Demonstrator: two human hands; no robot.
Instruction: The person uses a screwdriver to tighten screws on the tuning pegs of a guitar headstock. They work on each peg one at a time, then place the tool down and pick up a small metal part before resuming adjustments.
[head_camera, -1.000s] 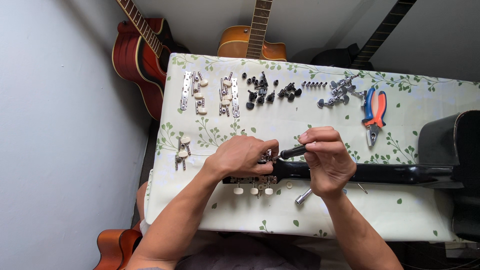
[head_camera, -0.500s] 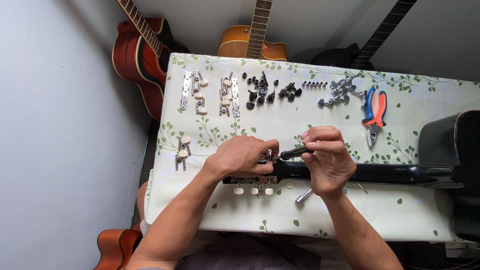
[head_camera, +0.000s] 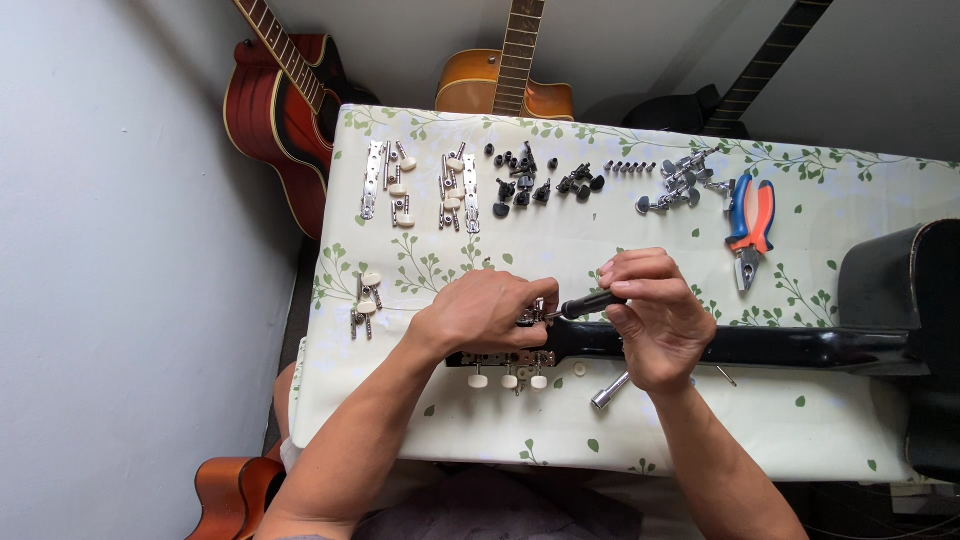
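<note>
Left hand (head_camera: 487, 312) clamped over black guitar headstock (head_camera: 500, 352) on leaf-print table (head_camera: 850, 400), right hand (head_camera: 650, 315) pinching black-handled screwdriver (head_camera: 590, 303) tip-down at tuner plate; likely light, stiff, slippery, best gripped mid-handle.

Guitar neck (head_camera: 760, 346) lies across tabletop (head_camera: 850, 430), headstock (head_camera: 500, 350) at left under left hand (head_camera: 485, 312). Right hand (head_camera: 650, 315) just right of it, holding screwdriver (head_camera: 585, 304). Socket tool (head_camera: 610, 391) in front of neck. Tuner parts (head_camera: 520, 180) in a row behind; pliers (head_camera: 750, 222) at far right.
</note>
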